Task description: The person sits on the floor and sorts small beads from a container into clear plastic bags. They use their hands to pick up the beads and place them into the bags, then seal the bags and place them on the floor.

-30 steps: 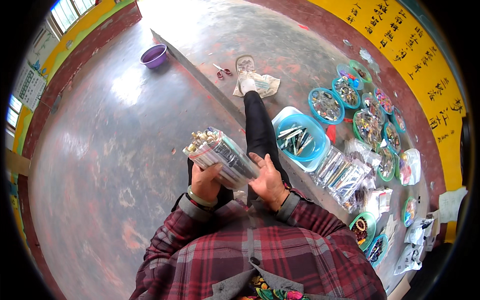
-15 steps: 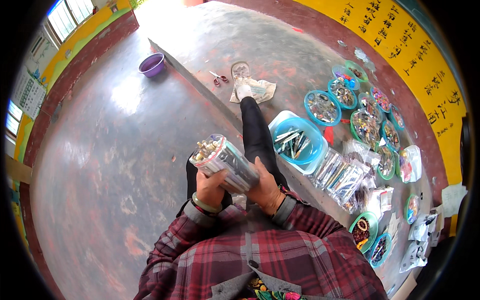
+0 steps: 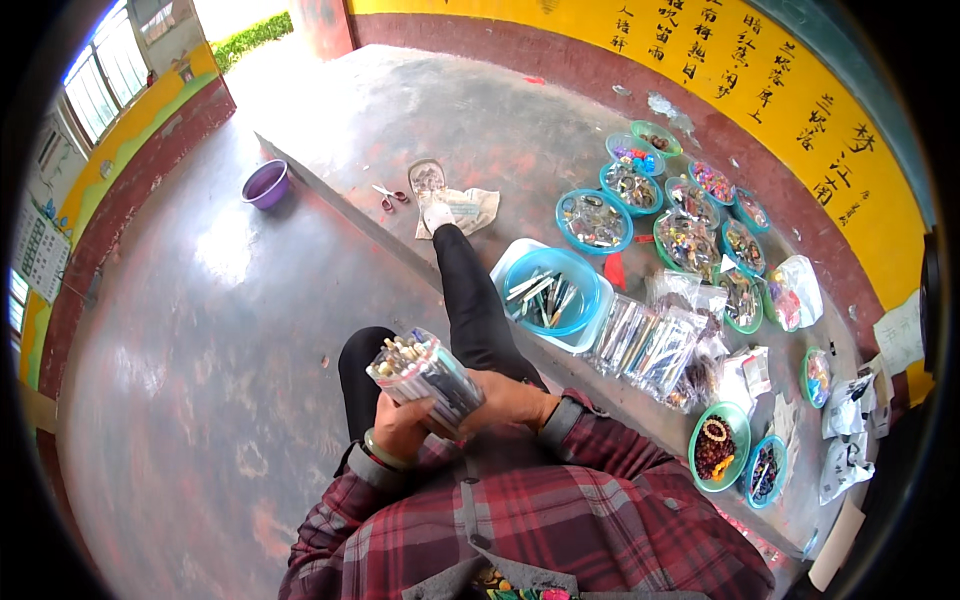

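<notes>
A clear plastic bag packed with slim pen-like sticks [image 3: 428, 372] is held tilted in front of my lap, its pale stick ends showing toward the upper left. My left hand [image 3: 400, 428] is closed around its lower left side. Against the bag's right side, my right hand [image 3: 508, 398] is wrapped with its fingers partly hidden behind the pack. To the right of my leg, a blue basin [image 3: 597, 300] with loose pens [image 3: 545, 298] sits inside a pale rectangular tub [image 3: 505, 262]. Flat clear bags of similar pens [image 3: 650, 345] lie beside that tub.
Several bowls of small mixed items [image 3: 595, 222] stand on the raised floor at right. A green bowl [image 3: 735, 420] there holds beaded strings. Scissors [image 3: 392, 198] and a cloth [image 3: 470, 212] lie near my foot. A purple basin [image 3: 265, 186] stands on the lower floor.
My view has shifted, so the surroundings sit farther left. The bag is closer to my body, and my right hand has moved higher along its side. Both hands keep hold.
</notes>
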Demonstrator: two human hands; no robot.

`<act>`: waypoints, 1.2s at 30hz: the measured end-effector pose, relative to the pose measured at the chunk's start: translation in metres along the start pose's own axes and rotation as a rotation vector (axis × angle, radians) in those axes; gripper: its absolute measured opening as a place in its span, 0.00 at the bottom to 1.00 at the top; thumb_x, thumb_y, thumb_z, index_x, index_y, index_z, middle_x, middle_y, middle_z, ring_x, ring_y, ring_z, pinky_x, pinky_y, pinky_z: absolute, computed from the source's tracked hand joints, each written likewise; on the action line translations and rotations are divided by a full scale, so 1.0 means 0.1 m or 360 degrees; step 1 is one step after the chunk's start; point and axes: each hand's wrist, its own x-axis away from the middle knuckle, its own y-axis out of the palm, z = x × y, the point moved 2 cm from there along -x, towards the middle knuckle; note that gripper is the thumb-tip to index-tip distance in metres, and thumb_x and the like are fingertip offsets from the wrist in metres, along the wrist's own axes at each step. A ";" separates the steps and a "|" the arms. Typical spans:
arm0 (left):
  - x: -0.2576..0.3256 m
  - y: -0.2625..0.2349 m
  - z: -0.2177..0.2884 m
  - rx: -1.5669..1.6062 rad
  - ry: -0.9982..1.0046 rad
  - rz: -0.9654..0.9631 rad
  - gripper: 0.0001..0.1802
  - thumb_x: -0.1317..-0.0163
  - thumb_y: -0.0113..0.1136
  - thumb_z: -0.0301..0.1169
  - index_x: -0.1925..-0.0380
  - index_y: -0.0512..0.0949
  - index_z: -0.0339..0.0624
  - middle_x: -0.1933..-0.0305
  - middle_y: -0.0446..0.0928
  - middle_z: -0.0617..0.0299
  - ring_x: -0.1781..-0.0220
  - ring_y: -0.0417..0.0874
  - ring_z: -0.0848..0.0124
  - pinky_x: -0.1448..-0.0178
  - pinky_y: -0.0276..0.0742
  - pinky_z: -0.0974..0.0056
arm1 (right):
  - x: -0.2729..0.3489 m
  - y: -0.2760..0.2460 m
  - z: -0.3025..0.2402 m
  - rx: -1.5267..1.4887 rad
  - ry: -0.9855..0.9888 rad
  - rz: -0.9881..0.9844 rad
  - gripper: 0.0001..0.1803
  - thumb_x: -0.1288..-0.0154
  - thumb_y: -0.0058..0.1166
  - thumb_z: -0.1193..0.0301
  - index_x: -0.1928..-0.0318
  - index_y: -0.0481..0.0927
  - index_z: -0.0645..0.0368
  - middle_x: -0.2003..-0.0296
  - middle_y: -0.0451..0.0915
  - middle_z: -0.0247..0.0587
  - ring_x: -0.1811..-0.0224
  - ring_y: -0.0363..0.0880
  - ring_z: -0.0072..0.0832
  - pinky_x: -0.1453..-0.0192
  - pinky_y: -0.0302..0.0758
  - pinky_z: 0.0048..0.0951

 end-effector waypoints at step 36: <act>0.47 0.39 0.05 -0.0545 0.0190 0.0031 0.16 0.37 0.47 0.32 0.53 0.71 0.32 0.53 0.75 0.53 0.48 0.74 0.68 0.44 0.66 0.65 | 2.12 -0.73 -0.13 -0.0363 -0.0811 0.1750 0.30 0.54 0.61 0.81 0.48 0.64 0.63 0.59 0.77 0.42 0.61 0.79 0.30 0.58 0.77 0.30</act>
